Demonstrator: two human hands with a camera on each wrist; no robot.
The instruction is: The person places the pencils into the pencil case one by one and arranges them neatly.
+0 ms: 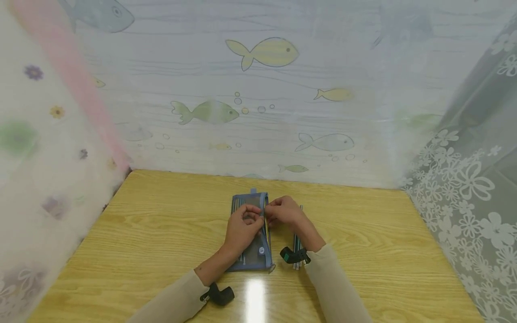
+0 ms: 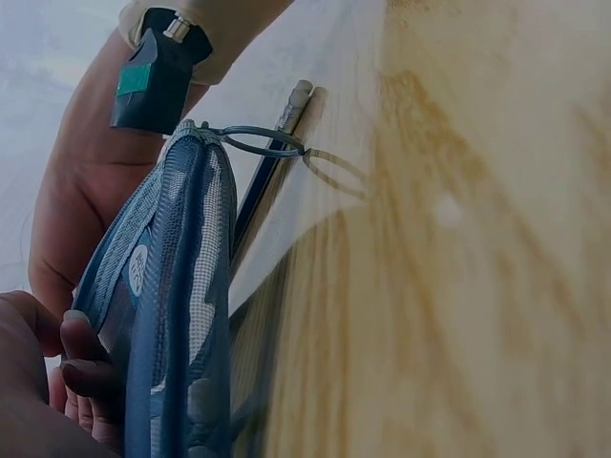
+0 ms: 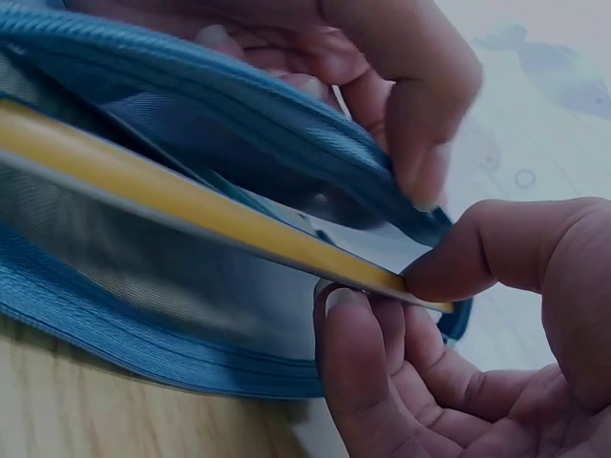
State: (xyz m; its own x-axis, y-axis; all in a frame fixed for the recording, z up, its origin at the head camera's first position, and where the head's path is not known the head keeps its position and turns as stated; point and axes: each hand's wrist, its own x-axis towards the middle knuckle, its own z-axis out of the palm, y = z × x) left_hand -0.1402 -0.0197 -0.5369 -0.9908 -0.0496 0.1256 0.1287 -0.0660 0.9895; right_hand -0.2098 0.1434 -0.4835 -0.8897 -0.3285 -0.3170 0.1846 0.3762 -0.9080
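A blue mesh pencil case (image 1: pixel 255 259) lies on the table with its zip side parted. My left hand (image 1: pixel 242 229) rests over it and pinches the upper zipped edge (image 3: pixel 315 129) between thumb and finger. At the opening, my right hand (image 1: pixel 286 211) pinches one end of a yellow pencil (image 3: pixel 210 205) with grey sides. Most of that pencil lies along the inside of the opening, in the right wrist view. Several slim pencils show through the mesh at the case's left side. A ring pull (image 2: pixel 258 141) hangs from the case's near corner.
Several dark striped pencils (image 1: pixel 296 262) lie on the wooden table (image 1: pixel 161 224) right of the case, partly under my right forearm. One shows its eraser end (image 2: pixel 298 100) in the left wrist view. A fish-printed curtain (image 1: pixel 258 134) stands behind the table.
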